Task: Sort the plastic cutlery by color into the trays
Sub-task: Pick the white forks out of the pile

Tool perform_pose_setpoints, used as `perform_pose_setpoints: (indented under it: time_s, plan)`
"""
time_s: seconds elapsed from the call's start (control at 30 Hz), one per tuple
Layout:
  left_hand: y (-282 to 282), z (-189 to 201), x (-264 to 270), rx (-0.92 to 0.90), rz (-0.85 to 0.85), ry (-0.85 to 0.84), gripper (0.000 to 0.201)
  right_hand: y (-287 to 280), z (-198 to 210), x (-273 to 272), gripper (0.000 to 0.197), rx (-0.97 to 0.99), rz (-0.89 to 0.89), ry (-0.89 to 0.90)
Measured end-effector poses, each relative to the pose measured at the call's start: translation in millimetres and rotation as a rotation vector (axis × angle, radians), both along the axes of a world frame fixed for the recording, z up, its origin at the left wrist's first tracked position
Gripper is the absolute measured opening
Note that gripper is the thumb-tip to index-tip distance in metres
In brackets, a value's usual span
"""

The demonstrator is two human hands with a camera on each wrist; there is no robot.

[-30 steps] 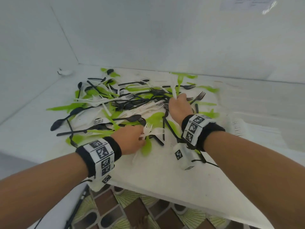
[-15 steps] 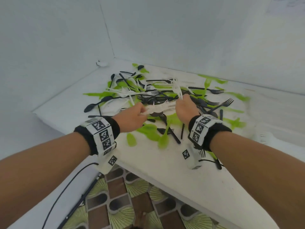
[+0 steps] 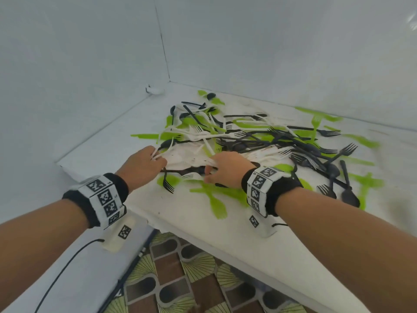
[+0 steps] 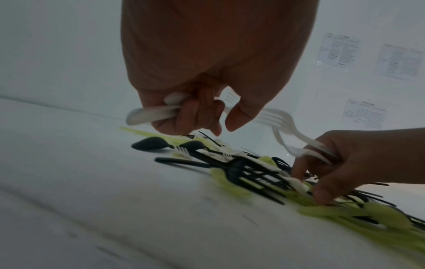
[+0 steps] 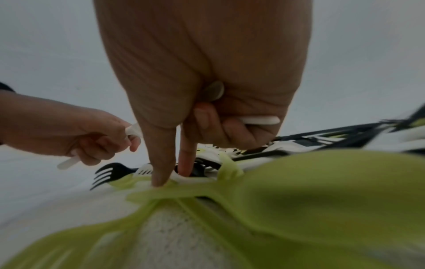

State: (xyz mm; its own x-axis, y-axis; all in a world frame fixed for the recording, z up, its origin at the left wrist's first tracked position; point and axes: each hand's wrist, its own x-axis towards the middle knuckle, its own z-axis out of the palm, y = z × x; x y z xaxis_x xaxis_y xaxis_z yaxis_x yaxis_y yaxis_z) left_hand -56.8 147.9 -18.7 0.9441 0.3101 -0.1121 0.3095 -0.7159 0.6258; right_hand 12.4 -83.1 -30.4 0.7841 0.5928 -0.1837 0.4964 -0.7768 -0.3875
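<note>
White plastic: forks and spoons (image 4: 151, 114) gripped in both fists, more lying mixed through the pile (image 3: 259, 145)
Pile: white, black and green cutlery heaped on the table (image 3: 117, 141), spread from the middle toward the far wall and the right side
Left hand (image 3: 141, 164): fingers curled round a bundle of white pieces, handles poking out one side, a fork head (image 4: 273, 116) out the other; held just above the near-left edge of the pile
Right hand (image 3: 228, 169): last fingers curled round white pieces (image 5: 260, 120), tines fanning out past the knuckles; thumb and forefinger (image 5: 161, 163) stretched down into the pile
Fingertips: either side of a white fork (image 5: 147, 170) lying in the heap; thumb tip pressed on a green piece (image 5: 161, 193)
Black fork (image 3: 168, 185): lying on a green piece just near of the two hands, tines toward the table edge
Green knife (image 3: 146, 136): flat on the table at the left fringe of the pile
Black spoons and forks (image 3: 347, 193): scattered at the right, over green pieces
Trays: none made out in any view
Table: white, set into a corner of white walls (image 3: 90, 64)
Wrists: black bands carrying white marker cubes (image 3: 106, 199), a cable trailing from the left one
Floor (image 3: 180, 279): patterned tiles below the near edge
Wall papers (image 4: 338, 51): printed sheets, seen from the left wrist, text too blurred to read
</note>
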Motion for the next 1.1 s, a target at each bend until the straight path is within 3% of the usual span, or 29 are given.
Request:
perform_pose_setpoints:
  time_s: [0.07, 0.17, 0.37, 0.53, 0.73, 0.93, 1.1]
  plan:
    - [20.4, -4.0, 2.3, 0.048, -0.039, 0.007, 0.027, 16.1, -2.8, 3.4, 0.020, -0.112, 0.024, -0.009]
    - [40.6, -7.4, 9.0, 0.074, -0.096, -0.018, 0.032, 29.1, -4.4, 11.1, 0.018, -0.119, -0.013, -0.026]
    - [62.4, -14.8, 21.3, 0.072, -0.320, -0.059, 0.022, 28.1, 7.6, 28.3, 0.028, 0.104, -0.128, -0.067]
    - [68.1, -21.7, 30.2, 0.195, -0.510, -0.116, 0.024, 34.1, 1.3, 41.3, 0.037, 0.327, -0.459, -0.142]
    - [50.0, -26.3, 57.0, 0.352, -0.610, -0.145, 0.028, 42.1, 4.1, 49.0, 0.044, 0.335, -0.600, -0.116]
    - [3.6, -21.7, 87.5, 0.428, -0.644, -0.026, 0.037, 32.9, 9.2, 54.4, 0.026, 0.481, -0.720, -0.002]
    - [-8.3, -18.3, 106.9, 0.355, -0.634, 0.045, 0.014, 22.6, 13.4, 42.1, 0.020, 0.408, -0.670, 0.094]
